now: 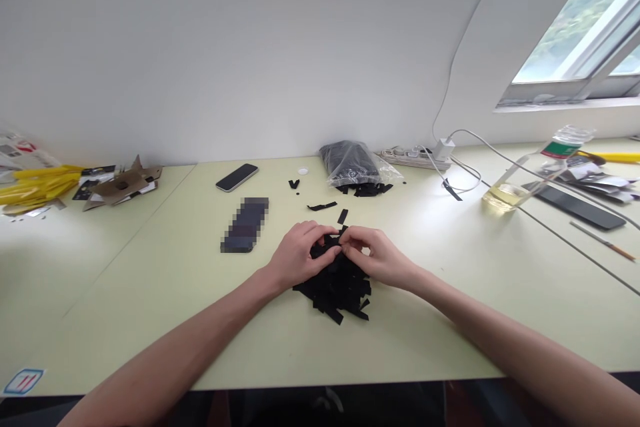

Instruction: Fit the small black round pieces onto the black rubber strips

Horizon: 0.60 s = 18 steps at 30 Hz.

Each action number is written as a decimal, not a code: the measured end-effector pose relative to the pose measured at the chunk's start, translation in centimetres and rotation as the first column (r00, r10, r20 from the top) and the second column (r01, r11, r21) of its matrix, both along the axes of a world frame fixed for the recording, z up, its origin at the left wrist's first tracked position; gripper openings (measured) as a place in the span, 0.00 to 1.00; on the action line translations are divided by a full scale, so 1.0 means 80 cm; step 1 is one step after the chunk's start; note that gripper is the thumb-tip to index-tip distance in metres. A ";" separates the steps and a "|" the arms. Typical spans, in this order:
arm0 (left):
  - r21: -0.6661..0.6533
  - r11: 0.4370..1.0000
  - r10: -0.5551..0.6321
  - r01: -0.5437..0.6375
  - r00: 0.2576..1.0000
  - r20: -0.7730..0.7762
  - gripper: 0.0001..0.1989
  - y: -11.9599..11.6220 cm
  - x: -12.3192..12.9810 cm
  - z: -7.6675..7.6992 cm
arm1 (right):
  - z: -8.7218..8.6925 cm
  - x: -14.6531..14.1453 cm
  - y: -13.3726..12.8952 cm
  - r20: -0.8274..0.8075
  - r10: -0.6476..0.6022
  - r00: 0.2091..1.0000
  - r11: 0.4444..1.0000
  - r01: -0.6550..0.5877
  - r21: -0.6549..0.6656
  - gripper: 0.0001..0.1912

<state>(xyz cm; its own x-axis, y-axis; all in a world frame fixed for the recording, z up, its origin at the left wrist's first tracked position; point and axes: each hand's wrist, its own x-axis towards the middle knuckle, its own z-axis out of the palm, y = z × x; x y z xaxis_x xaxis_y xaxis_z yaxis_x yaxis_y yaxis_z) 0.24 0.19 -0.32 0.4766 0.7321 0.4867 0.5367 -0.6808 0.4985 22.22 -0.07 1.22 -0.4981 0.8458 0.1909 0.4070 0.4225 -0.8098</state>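
A heap of short black fabric-like strips lies on the pale green table in front of me. Over its far side, my left hand pinches a small black strip between thumb and fingers. My right hand meets it from the other side, its thumb and fingertips closed at the same strip. The fingertips of both hands nearly touch, and they hide most of the held piece. One loose black strip lies just beyond my hands, with a longer one farther back.
A clear plastic bag of black strips lies by the wall. Two phones, one dark and one blurred out, lie left. A power strip, a tilted bottle with yellow liquid and another phone are right. Cardboard scraps lie far left.
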 end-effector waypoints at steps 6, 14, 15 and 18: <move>0.009 1.000 0.007 -0.006 0.997 -0.075 0.09 0.002 0.002 -0.005 | -0.002 -0.001 -0.002 0.078 0.019 0.997 0.999 -0.022 0.033 0.07; -0.018 0.974 0.220 -0.227 0.959 -0.177 0.14 0.018 -0.006 -0.009 | 0.011 -0.004 -0.008 0.232 0.092 0.968 0.994 -0.104 0.040 0.09; -0.015 0.968 0.240 -0.250 0.944 -0.228 0.19 0.023 -0.008 -0.011 | 0.013 -0.005 -0.008 0.243 0.089 0.966 0.994 -0.104 0.047 0.11; -0.080 0.966 0.198 -0.247 0.901 -0.386 0.30 0.036 -0.013 -0.019 | 0.015 -0.009 -0.008 0.250 0.071 0.966 0.994 -0.089 0.061 0.18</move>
